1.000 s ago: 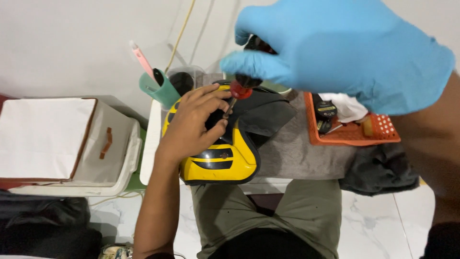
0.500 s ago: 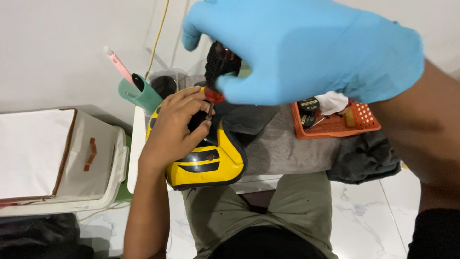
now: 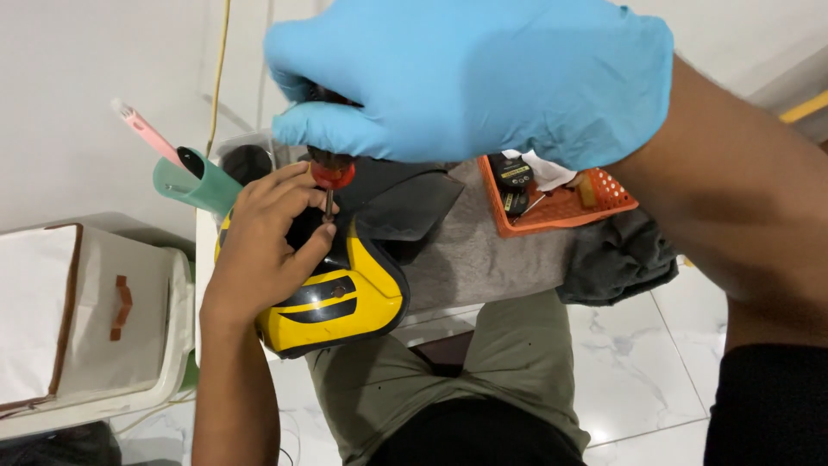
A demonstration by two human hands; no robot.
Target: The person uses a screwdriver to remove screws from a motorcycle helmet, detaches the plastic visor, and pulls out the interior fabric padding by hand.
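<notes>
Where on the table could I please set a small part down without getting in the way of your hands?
The bare grey mat between the yellow and black tool and the orange tray is free. The dark cloth right of it is soft but unoccupied. It is crowded around the tool, where the left hand steadies it and the gloved right hand works the screwdriver, beside the green cup.

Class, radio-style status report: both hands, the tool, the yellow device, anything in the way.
Right hand, blue-gloved, grips red-handled screwdriver. Left hand bare, steadying yellow-and-black device. Glove blocks the view of the handle top.
</notes>
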